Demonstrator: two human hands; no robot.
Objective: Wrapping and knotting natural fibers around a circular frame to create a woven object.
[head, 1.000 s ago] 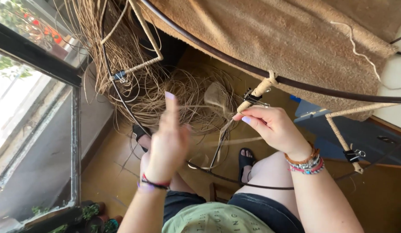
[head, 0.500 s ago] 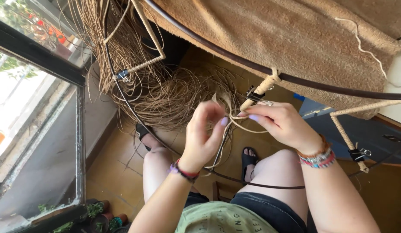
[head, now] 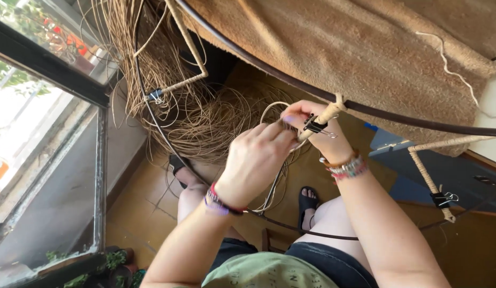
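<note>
Just under the dark frame hoop (head: 408,121), the left hand (head: 256,160) pinched pale cane strands (head: 274,186), fingers together, while the right hand (head: 317,130) gripped the wrapped strut (head: 325,114) beside a black binder clip (head: 313,126). Loose cane (head: 205,122) lay heaped on the floor (head: 146,197) beyond.

Loose cane strands (head: 205,122) crowd the hands' left; the dark frame hoop (head: 397,120) blocks above; open floor (head: 146,197) lies below-left.

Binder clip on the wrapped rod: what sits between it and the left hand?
Head view: only pale cane strands span from the left hand to the binder clip; the right hand lies behind the clip.
</note>
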